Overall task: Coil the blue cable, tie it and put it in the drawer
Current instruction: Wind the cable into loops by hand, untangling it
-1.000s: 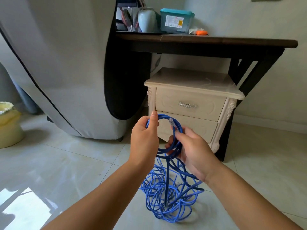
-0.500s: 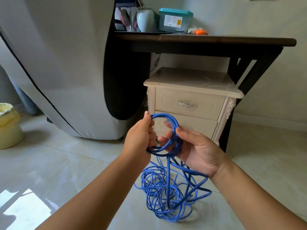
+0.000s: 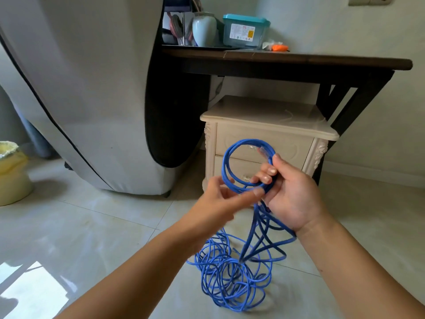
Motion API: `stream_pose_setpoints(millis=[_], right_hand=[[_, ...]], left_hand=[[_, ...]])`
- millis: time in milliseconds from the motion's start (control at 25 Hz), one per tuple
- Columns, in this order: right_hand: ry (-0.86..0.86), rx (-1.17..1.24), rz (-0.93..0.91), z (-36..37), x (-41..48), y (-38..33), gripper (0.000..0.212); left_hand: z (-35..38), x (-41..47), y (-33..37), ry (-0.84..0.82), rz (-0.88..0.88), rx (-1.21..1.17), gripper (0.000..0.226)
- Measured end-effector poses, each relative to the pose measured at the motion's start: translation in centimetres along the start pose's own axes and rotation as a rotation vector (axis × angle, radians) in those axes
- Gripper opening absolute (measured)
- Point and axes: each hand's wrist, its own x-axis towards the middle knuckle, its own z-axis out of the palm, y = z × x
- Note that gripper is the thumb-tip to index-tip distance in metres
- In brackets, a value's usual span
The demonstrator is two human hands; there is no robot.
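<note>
Both bare forearms reach forward. The right hand has its fingers curled round the loops of the blue cable, thumb raised. Just left of it the left hand, blurred, stretches a straight forefinger to touch those loops

Glossy floor tiles; smooth plastic-sheathed blue cable; dark wood desk.
</note>
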Motion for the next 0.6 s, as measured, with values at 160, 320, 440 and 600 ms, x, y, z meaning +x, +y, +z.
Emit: stream_pose_setpoints(millis=[160, 320, 440, 600], right_hand=[[-0.001, -0.023, -0.065, -0.1, -0.4, -0.3, 0.019], [-0.002, 0.098, -0.044, -0.2, -0.5, -1.0, 0.019], [0.039, 0.203, -0.025, -0.6, -0.5, -1.9, 0.029], [0.074, 0.295, 0.006, -1.1, -0.3, -2.4, 0.03]], left_hand=[[1.6, -0.8, -1.1, -0.036, -0.046, 0.081, 0.03], [-0.5, 0.3, -1.3, 0.071, -0.092, -0.155, 0.025], [-2.2, 0.9, -1.1, 0.14, -0.115, -0.215, 0.027], [-2.7, 0.9, -0.9, 0.098, -0.117, -0.219, 0.023]])
